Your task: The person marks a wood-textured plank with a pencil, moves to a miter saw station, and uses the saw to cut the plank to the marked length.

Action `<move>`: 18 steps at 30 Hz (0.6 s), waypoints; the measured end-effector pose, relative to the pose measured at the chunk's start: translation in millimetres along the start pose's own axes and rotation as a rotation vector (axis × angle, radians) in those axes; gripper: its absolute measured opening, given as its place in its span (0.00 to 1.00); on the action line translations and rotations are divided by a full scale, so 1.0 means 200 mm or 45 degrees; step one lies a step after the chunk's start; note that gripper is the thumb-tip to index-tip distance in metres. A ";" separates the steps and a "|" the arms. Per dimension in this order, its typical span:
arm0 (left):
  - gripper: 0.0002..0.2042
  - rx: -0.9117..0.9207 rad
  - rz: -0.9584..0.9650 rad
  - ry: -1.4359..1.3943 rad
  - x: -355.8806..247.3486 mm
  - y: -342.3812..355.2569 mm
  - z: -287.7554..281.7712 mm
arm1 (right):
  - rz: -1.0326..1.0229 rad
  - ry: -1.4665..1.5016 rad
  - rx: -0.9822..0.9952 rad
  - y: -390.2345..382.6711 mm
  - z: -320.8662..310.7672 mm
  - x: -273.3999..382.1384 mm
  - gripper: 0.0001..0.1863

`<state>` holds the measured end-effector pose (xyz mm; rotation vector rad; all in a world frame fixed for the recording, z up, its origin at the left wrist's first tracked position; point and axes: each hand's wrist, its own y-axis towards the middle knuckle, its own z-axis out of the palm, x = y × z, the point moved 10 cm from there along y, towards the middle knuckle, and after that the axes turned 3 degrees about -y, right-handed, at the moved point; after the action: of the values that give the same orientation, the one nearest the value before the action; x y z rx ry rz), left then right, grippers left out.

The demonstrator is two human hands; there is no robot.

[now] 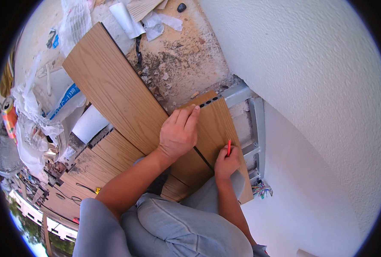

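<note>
A long wood-look plank [113, 81] runs slantwise from the upper left toward my knees, over neighbouring boards. My left hand [179, 130] is closed at its right edge, its fingers reaching to the far end of a second plank [216, 124]; the thumb and what lies under the palm are hidden. Dark oval holes show along that second plank's cut end. Close to the second plank's right side, my right hand [227, 162] is closed around a red pencil [229, 147], with the tip pointing up and away from the board. A dark gap separates the two planks.
A grey metal frame [259, 128] stands between the planks and the white textured wall [310, 64]. Loose wires [262, 189] stick out below it. Rubble [164, 77] covers the far ground. Plastic wrapping [36, 111] and an orange can [9, 118] lie at left.
</note>
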<state>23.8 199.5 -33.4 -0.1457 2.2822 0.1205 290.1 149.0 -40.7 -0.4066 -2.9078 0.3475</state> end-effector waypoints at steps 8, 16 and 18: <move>0.22 -0.010 0.026 -0.030 0.00 0.00 -0.01 | -0.017 -0.022 -0.013 0.00 -0.02 0.02 0.08; 0.20 0.019 -0.020 -0.039 0.01 0.01 -0.03 | -0.041 -0.040 0.024 0.00 0.00 0.01 0.08; 0.22 -0.012 -0.026 -0.060 0.01 0.02 -0.03 | -0.034 -0.047 0.025 0.01 -0.01 0.01 0.08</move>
<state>17.5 201.8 -31.9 -0.1695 2.2327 0.1228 288.7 151.4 -39.1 -0.3622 -2.9405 0.3835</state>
